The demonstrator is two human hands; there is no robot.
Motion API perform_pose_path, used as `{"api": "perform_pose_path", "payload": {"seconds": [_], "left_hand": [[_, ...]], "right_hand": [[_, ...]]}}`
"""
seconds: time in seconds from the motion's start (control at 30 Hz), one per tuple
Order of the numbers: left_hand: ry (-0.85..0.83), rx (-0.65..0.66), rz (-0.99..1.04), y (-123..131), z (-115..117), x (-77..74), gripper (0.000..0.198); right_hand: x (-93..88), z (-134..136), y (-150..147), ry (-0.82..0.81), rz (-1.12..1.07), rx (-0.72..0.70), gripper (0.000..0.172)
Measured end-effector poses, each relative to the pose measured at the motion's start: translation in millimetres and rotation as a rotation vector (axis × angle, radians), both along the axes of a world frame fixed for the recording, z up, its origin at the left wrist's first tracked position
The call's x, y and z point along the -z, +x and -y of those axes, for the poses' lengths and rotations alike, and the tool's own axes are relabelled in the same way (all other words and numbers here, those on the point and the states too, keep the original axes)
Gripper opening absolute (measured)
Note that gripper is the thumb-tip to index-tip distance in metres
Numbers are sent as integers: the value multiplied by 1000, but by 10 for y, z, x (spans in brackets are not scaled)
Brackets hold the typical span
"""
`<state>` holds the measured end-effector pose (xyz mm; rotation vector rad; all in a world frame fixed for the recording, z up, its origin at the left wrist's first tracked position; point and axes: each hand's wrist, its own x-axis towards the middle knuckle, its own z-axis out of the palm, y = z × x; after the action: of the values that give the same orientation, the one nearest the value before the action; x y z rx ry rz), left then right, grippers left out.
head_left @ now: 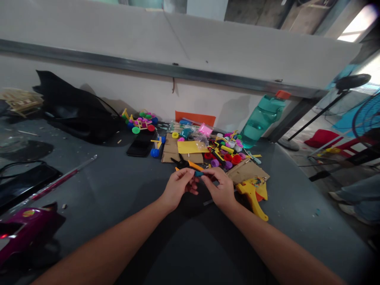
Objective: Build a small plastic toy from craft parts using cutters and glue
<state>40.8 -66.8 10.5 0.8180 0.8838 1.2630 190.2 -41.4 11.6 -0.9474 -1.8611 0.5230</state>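
Between the fingertips of both hands is a small blue piece (198, 173), too small to make out its kind. My left hand (179, 186) pinches its left end and my right hand (219, 185) its right end, both above the dark table. Just beyond them lie pliers with orange handles (194, 164) and black jaws. To the right of my right hand, a yellow glue gun (251, 196) rests on its side by a piece of cardboard (248, 171). Purple and red bottle caps (236, 159) lie behind my right hand.
A teal water bottle (261, 118) leans at the back right. A black phone (139, 144), a yellow card (192, 147) and small wheeled models (141, 122) sit toward the wall. At left are a black bag (77, 109) and a purple device (28, 227). A person's legs show far right.
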Motion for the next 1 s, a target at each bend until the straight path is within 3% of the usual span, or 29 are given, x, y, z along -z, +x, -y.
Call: {"api": "perform_pose_path", "payload": {"seconds": [0.33,0.63,1.0], "left_hand": [[-3,20,-49,-1,-2,20,26],[-7,54,-78,-9,3,9,30],[4,72,-100,1,14,-18,27]], "right_hand": [[0,3,-4,7,11,-86,18],[-7,-6,0,79,21,-77,12],[-22,6,-1,39,-12,-25,12]]}}
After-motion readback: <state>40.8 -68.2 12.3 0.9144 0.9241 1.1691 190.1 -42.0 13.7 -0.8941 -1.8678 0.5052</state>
